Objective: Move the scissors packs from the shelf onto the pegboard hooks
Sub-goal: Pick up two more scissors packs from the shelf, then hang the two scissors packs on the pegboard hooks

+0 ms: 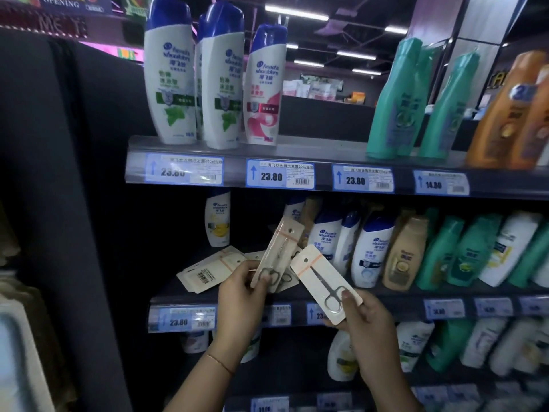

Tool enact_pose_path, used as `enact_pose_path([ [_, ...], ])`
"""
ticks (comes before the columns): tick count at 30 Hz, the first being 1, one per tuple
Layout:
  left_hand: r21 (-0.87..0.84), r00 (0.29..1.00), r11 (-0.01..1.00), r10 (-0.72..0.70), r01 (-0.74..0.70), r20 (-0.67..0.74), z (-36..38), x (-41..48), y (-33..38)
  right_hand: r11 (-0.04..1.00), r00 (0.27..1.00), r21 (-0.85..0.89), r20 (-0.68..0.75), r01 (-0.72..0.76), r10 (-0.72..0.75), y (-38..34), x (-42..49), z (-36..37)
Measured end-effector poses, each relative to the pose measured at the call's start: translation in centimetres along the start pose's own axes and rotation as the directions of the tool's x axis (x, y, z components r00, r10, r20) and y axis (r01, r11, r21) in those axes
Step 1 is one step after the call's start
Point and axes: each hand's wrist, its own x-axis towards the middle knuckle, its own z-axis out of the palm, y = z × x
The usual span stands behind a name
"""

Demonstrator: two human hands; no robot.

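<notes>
My left hand (242,295) pinches the bottom of a white scissors pack (279,248), held upright in front of the middle shelf (184,295). My right hand (367,319) grips a second scissors pack (322,281) by its lower end, tilted to the left; small metal scissors show through its blister. More scissors packs (208,270) lie in a loose pile on the shelf behind my left hand, one with its barcode side up. No pegboard hooks are in view.
Shampoo bottles (371,251) stand in rows on the middle shelf to the right of the pile. Taller bottles (172,78) line the top shelf (297,176). A dark panel (74,203) borders the shelving on the left. Price tags run along each shelf edge.
</notes>
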Motion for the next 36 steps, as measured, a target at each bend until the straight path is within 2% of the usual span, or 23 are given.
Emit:
enact_pose_path([
  [10, -0.050, 0.999, 0.999, 0.009, -0.006, 0.045, -6.0, -2.8, -0.1, 0.989, 0.990, 0.120, 0.120, -0.082, 0.067, -0.9, -4.2, 3.4],
  [17, -0.085, 0.976, 0.975, 0.210, -0.205, 0.057, -14.8, -5.6, 3.1, 0.956, 0.951, 0.262, 0.306, -0.132, 0.047, -5.2, -10.5, 8.4],
  [19, -0.114, 0.978, 0.972, 0.208, -0.206, 0.007, -18.0, -6.1, 3.2, 0.949, 0.930, 0.283, 0.367, -0.139, 0.027, -6.6, -12.8, 10.6],
  [22, -0.225, 0.990, 0.965, 0.136, -0.139, -0.026, -23.4, -6.8, 3.5, 0.939, 0.930, 0.315, 0.369, -0.137, 0.012, -8.7, -16.1, 14.2],
  [26, -0.361, 0.995, 0.928, 0.102, -0.089, 0.019, -32.1, -7.6, 3.8, 0.942, 0.926, 0.327, 0.373, -0.080, -0.051, -11.6, -21.6, 20.1],
  [30, -0.350, 0.987, 0.932, 0.131, -0.092, 0.088, -41.3, -7.7, 2.8, 0.934, 0.912, 0.347, 0.404, -0.082, -0.070, -14.9, -27.0, 26.9],
  [36, -0.322, 0.990, 0.937, 0.139, -0.139, -0.025, -53.5, -5.6, 0.5, 0.928, 0.885, 0.373, 0.435, -0.007, -0.168, -18.4, -31.2, 37.3],
])
